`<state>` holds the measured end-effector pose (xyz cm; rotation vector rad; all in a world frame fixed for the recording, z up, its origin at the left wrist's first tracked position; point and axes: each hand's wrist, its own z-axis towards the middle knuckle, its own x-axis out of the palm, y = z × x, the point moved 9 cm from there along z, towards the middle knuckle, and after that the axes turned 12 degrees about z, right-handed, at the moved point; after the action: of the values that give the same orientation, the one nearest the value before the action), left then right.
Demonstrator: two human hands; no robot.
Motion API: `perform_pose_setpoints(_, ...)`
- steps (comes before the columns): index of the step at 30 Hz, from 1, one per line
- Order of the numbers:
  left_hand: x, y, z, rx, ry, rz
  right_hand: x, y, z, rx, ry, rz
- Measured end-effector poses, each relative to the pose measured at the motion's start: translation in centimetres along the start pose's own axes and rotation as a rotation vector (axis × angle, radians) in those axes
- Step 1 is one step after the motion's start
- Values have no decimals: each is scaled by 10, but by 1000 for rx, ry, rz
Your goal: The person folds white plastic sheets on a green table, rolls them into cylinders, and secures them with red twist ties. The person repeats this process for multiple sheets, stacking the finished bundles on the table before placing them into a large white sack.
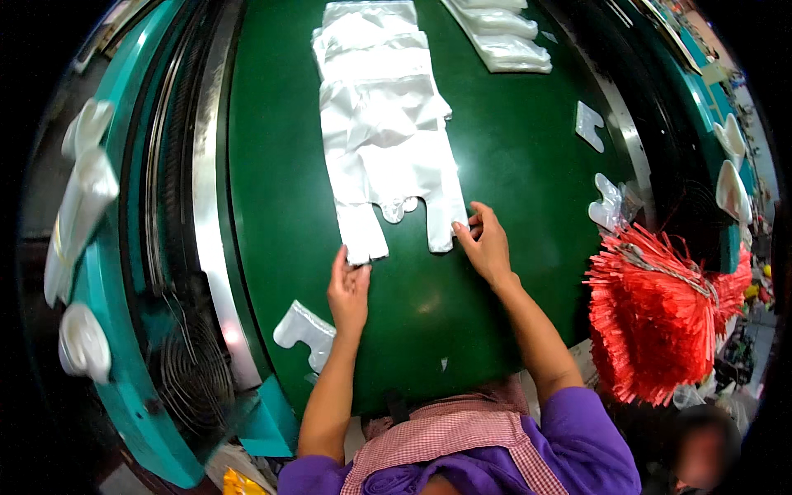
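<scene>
The stack of white plastic bags (384,132) lies flat on the green belt (511,165), long axis running straight away from the person, handle ends toward the body. The 2 handle loops point down-frame: left loop (363,235) and right loop (441,227), w/ a small cut-out tab between them.

The left hand (348,289) sits directly below the left loop, fingers extended and touching its bottom edge; looks like a light pinch or press, not a closed fist. The right hand (487,246) is just right of the right loop, fingertips at its lower outer edge, fingers loosely curled; whether it actually grips the film can't be told. So each hand is matched to its own-side loop, bags lying forward of both, right hand a bit further up the belt than the left.

Further out: a second pile of white bags (503,41) near the top of the belt, loose white offcuts (307,330) at the belt's near-left edge, another scrap (589,125) to the right, and a thick bunch of red ties (660,313) beside the right forearm. Teal machine frame (132,388) flanks the left.
</scene>
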<state>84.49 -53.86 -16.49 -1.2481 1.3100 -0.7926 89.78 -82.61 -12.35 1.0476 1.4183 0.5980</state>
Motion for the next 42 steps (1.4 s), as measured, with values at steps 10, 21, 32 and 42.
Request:
perform_pose_setpoints(10,2,-19,-44,122,-106,41,11,11,-58,-449,-72,-240)
perform_pose_setpoints(21,-47,20,-265,327,468,261,-34,-44,-283,-819,584,-330)
perform_pose_setpoints(32,-20,-26,-234,996,483,871,-29,-44,-281,-1037,551,-255)
perform_pose_setpoints(42,43,-39,-176,810,174,1024,48,-4,-208,-576,552,-251)
